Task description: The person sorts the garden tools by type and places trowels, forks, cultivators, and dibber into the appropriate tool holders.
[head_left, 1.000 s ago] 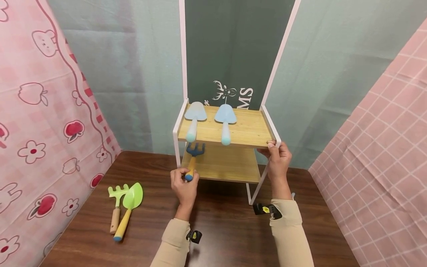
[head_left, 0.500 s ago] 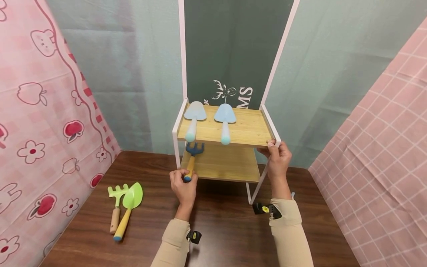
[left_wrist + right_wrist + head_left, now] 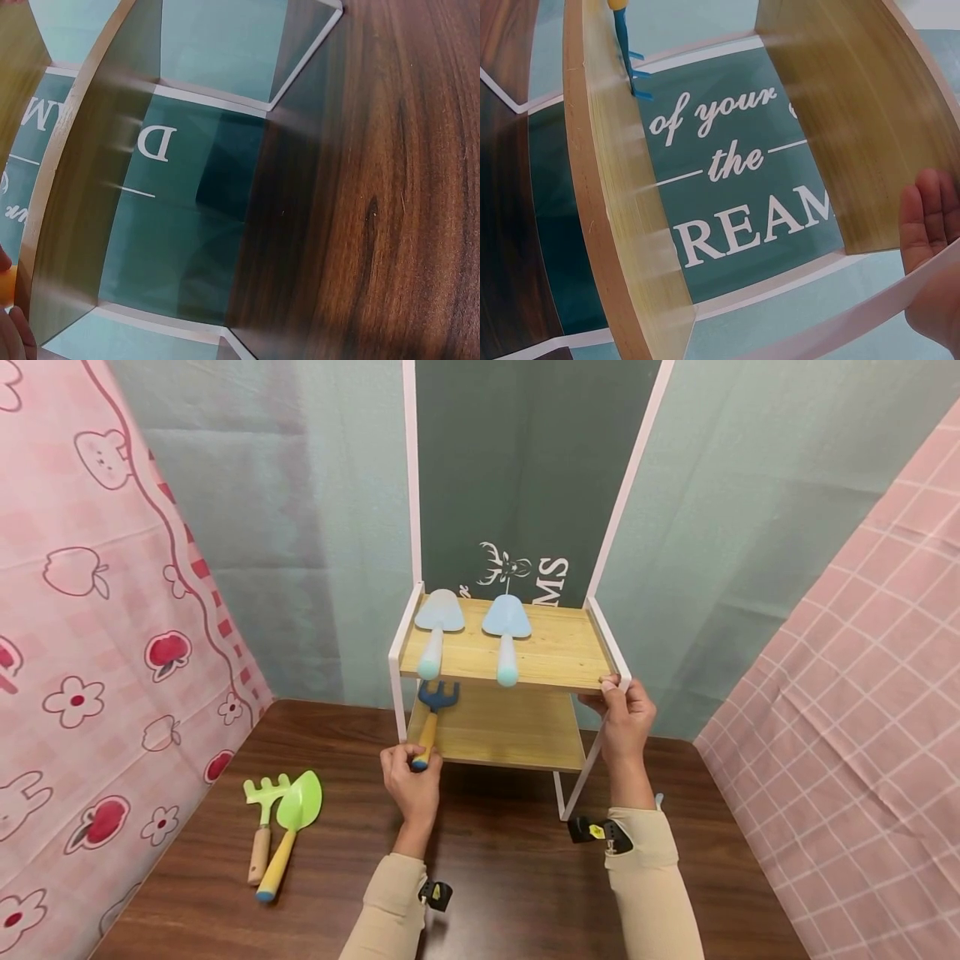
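Note:
The left hand pinches the yellow handle of a small rake with blue tines, which lies at the left of the lower shelf. In the right wrist view the blue tines are at that shelf's surface. At the front right corner of the upper shelf, the right hand grips the board and white frame, thumb on top; its fingers show under the board in the right wrist view. Two pale blue shovels lie side by side on the upper shelf.
On the brown table, left of the shelf unit, lie a green rake with a wooden handle and a green trowel with a yellow handle. A dark green board stands behind; curtains hang around.
The left hand and the yellow handle's end have shifted slightly left and down, while the blue tines have barely moved. The right hand keeps its place at the corner.

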Tool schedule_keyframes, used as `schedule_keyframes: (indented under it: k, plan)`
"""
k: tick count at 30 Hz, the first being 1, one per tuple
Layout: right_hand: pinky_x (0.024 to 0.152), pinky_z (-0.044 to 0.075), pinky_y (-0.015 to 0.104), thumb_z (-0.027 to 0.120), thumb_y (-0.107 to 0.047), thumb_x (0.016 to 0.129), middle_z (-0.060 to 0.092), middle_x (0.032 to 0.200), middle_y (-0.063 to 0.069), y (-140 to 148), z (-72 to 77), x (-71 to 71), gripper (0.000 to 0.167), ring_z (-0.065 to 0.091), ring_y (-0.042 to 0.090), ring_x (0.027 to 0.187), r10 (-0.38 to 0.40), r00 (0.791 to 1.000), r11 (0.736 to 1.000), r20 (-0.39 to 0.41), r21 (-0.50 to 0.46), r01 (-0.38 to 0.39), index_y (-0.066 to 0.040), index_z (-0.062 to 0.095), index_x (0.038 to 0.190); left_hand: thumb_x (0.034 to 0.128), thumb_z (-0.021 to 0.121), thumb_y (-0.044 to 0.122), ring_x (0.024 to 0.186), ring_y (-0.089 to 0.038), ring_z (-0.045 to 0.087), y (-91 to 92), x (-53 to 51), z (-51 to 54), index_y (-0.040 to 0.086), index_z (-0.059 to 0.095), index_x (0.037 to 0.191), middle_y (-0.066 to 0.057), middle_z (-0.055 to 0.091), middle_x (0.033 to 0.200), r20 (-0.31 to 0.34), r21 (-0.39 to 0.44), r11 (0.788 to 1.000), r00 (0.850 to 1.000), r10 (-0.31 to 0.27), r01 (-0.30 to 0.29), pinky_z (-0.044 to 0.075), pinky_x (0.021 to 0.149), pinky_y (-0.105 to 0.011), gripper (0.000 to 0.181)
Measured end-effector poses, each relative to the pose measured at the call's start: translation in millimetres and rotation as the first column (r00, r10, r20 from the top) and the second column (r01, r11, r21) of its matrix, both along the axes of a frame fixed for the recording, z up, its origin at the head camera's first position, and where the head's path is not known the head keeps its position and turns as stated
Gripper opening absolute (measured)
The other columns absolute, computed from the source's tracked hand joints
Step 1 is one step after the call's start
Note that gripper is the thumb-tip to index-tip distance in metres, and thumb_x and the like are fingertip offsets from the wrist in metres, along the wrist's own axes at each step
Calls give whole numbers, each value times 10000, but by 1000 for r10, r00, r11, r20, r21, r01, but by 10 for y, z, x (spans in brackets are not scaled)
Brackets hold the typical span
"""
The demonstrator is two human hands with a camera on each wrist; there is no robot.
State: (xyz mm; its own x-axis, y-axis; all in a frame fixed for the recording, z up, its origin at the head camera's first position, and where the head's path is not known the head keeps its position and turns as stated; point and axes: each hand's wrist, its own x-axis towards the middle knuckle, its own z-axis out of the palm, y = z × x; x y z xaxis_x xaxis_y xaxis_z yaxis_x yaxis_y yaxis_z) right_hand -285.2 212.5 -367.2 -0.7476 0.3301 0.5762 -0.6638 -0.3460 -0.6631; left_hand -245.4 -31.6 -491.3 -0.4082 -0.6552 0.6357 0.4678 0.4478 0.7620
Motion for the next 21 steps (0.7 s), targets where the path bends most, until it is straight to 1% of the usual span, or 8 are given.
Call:
schedule_keyframes:
  k: [5, 9, 11, 13, 17, 21]
  plan:
    - [608, 547, 318, 551, 44, 867, 548, 755, 116, -1, 5, 5, 82, 627, 195, 641, -4, 1000, 1000, 5, 0, 4, 43, 604, 804, 604, 748, -63, 692, -235, 493, 1, 6, 6, 33, 551, 689, -122, 476, 805, 9, 8, 1000, 1000, 0, 0, 393, 617, -283, 236]
    - [613, 546, 315, 538, 53, 870, 549, 762, 120, 9, 13, -7, 83, 626, 200, 641, 1, 1000, 1000, 9, -7, -1, 62, 600, 816, 611, 755, -50, 691, -240, 492, 1, -2, 9, 31, 549, 694, -129, 474, 805, 19, 11, 1000, 1000, -2, 2, 396, 624, -287, 237]
    - [612, 546, 317, 529, 56, 871, 551, 765, 121, 16, 20, -7, 96, 626, 199, 640, 0, 1000, 1000, 14, -5, 0, 54, 604, 811, 613, 759, -37, 691, -232, 492, -1, 0, 12, 32, 549, 701, -126, 474, 809, 28, 5, 1000, 1000, -1, 1, 398, 623, -282, 237]
    - [611, 547, 319, 522, 63, 874, 551, 772, 124, 23, 27, -2, 107, 626, 202, 639, 3, 1000, 1000, 26, -1, -3, 45, 607, 810, 610, 766, -25, 682, -209, 487, -9, 21, 15, 36, 549, 711, -122, 472, 820, 38, -1, 1000, 999, -9, 9, 401, 596, -257, 247]
    - [605, 547, 322, 507, 71, 876, 545, 785, 129, 18, 38, 16, 131, 628, 208, 629, -14, 998, 999, 68, 33, 12, 30, 621, 823, 600, 789, -10, 669, -176, 461, -55, 109, 16, 42, 550, 735, -117, 460, 828, 68, -11, 1000, 998, -16, 17, 389, 540, -219, 280]
    - [609, 547, 319, 551, 42, 868, 540, 773, 123, 6, 52, 25, 65, 631, 204, 628, -54, 993, 997, 107, 68, 47, 66, 607, 847, 606, 798, 3, 671, -215, 460, -86, 178, 7, 33, 554, 762, -123, 461, 823, 84, -24, 999, 996, -19, 22, 418, 522, -305, 291]
